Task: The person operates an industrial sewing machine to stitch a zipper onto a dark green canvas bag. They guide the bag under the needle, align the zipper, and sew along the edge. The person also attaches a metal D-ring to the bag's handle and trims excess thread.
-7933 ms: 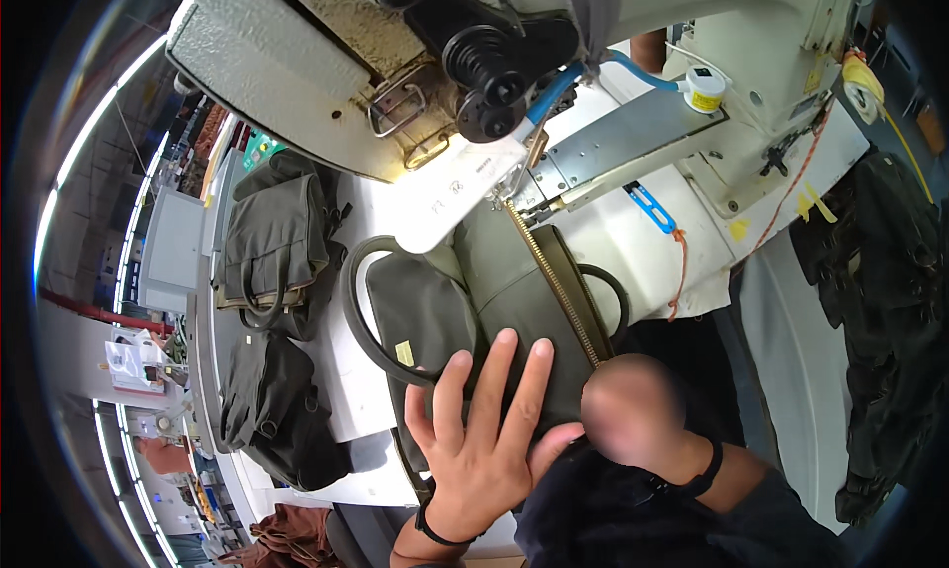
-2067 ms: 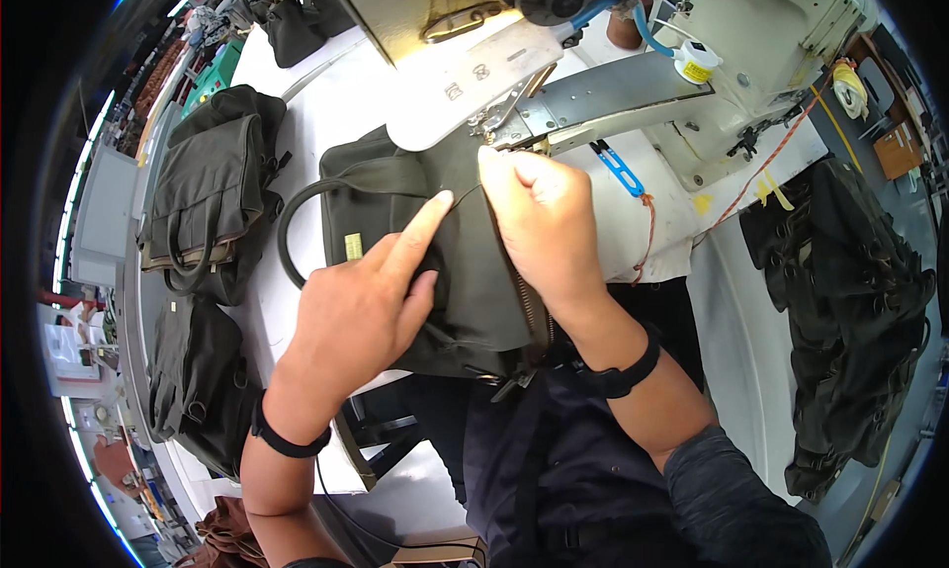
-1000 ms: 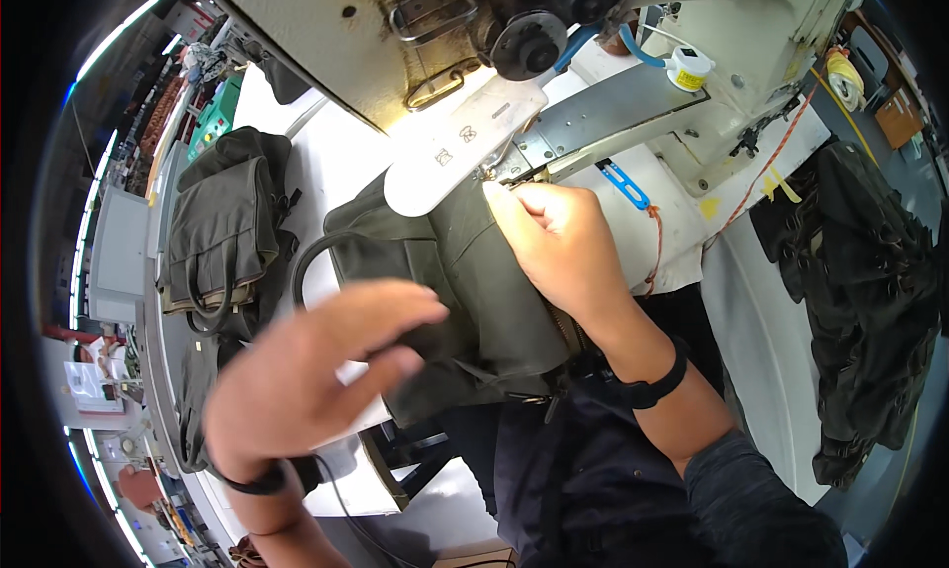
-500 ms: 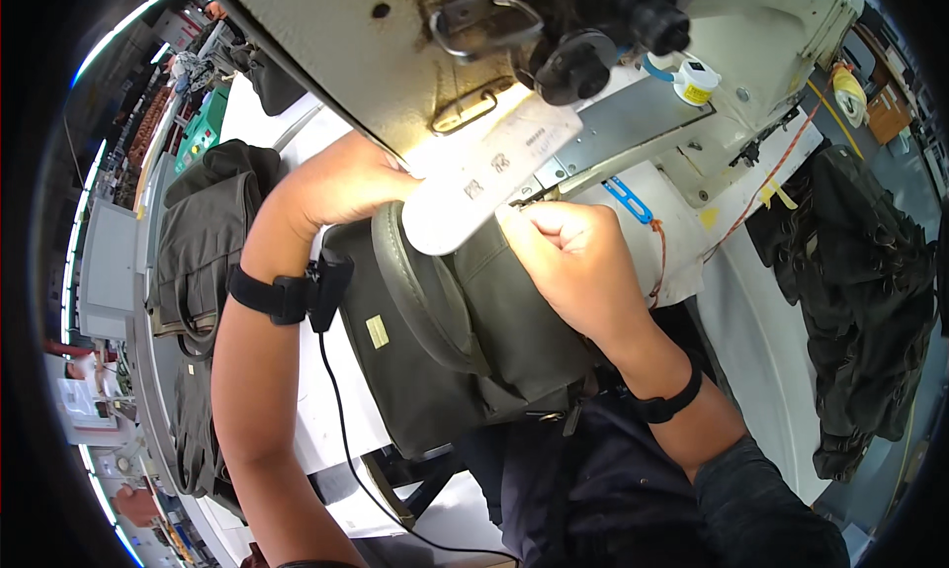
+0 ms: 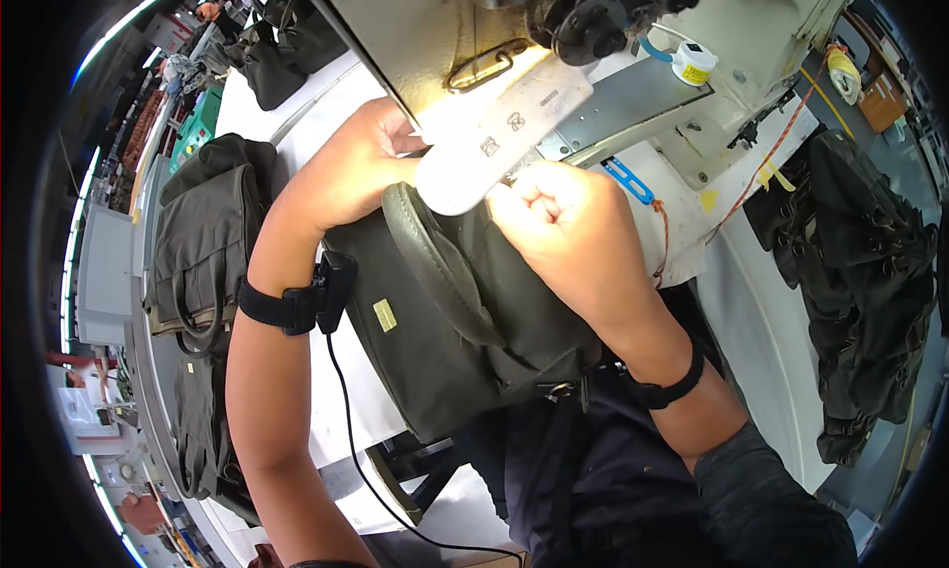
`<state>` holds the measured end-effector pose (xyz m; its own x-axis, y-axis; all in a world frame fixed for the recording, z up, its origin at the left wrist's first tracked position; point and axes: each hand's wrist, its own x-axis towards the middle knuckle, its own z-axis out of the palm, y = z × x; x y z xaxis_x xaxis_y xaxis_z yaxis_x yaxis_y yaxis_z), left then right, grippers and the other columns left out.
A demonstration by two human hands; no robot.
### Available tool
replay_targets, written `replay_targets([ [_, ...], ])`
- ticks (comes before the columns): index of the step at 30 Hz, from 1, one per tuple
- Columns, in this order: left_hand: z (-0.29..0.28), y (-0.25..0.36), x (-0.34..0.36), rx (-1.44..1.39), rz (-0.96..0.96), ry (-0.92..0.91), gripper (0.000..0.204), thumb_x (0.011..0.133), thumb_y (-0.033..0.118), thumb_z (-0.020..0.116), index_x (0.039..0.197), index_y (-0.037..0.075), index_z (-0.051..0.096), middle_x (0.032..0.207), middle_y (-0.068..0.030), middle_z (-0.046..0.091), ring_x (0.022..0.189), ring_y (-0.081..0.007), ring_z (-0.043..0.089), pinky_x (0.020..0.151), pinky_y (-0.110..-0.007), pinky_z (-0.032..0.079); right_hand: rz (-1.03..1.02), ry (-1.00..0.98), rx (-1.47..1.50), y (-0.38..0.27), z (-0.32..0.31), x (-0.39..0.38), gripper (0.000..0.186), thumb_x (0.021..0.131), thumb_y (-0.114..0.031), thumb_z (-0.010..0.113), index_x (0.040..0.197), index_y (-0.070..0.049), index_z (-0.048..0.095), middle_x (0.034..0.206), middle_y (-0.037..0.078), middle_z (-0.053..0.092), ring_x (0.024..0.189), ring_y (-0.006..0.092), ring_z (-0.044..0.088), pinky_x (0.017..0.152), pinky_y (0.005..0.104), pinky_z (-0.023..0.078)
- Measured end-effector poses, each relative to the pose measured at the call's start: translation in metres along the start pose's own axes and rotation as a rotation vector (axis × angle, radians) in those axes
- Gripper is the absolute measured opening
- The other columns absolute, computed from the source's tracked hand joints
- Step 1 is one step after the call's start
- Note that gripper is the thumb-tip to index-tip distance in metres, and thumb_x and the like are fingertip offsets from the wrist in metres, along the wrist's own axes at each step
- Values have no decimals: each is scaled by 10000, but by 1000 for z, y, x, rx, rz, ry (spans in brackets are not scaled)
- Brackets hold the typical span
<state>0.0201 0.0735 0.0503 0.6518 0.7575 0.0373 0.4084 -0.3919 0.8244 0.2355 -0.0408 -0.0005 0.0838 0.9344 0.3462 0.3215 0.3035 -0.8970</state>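
Observation:
A dark olive bag (image 5: 425, 370) with a padded, stitched carry handle (image 5: 435, 257) and a small pale label (image 5: 384, 315) lies under the head of a sewing machine (image 5: 395, 34). My right hand (image 5: 578, 237) is closed in a pinch at the bag's far edge, beside the machine bed. On the other side, my left hand (image 5: 366, 168) rests at the bag's far left, near the handle. Its thumb shows, but the machine head hides most of its fingers. A pale rounded plate (image 5: 474, 163) on the machine covers the needle area.
More dark bags (image 5: 203, 242) lie at the left, and others (image 5: 277, 69) at the back. A dark pile (image 5: 860, 271) is at the right. A blue plastic tool (image 5: 629, 179) on an orange cord lies by the machine bed. A black cable (image 5: 351, 439) runs from my left wrist.
The view has shifted a little, so the machine sits higher. The bag and both hands appear slightly farther up, and more of my left thumb shows. My right hand keeps its pinch.

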Motion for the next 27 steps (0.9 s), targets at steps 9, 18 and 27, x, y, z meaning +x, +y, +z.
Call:
replay_targets([
  [9, -25, -17, 13, 339, -109, -192, 735, 908, 204, 859, 1527, 31, 503, 1271, -56, 643, 1167, -191, 599, 1073, -360, 475, -29, 86, 84, 0, 5, -11, 108, 966, -77, 735, 1009, -37, 644, 701, 75, 613, 557, 200, 596, 560, 351, 479],
  [18, -20, 5, 24, 267, 10, -261, 697, 891, 151, 866, 1494, 30, 537, 1219, -42, 652, 1122, -168, 607, 1023, -337, 496, 123, 58, 260, 0, 10, -18, 167, 943, -62, 782, 1097, -14, 734, 719, 0, 549, 609, 54, 464, 552, 263, 404],
  [27, -26, 2, 29, 159, -8, -275, 617, 890, 83, 850, 1440, 12, 577, 1205, -45, 672, 1109, -145, 623, 982, -306, 521, -92, 104, 255, 5, 11, -20, 238, 946, 3, 741, 1181, -18, 777, 836, 30, 632, 656, 63, 525, 580, 254, 433],
])
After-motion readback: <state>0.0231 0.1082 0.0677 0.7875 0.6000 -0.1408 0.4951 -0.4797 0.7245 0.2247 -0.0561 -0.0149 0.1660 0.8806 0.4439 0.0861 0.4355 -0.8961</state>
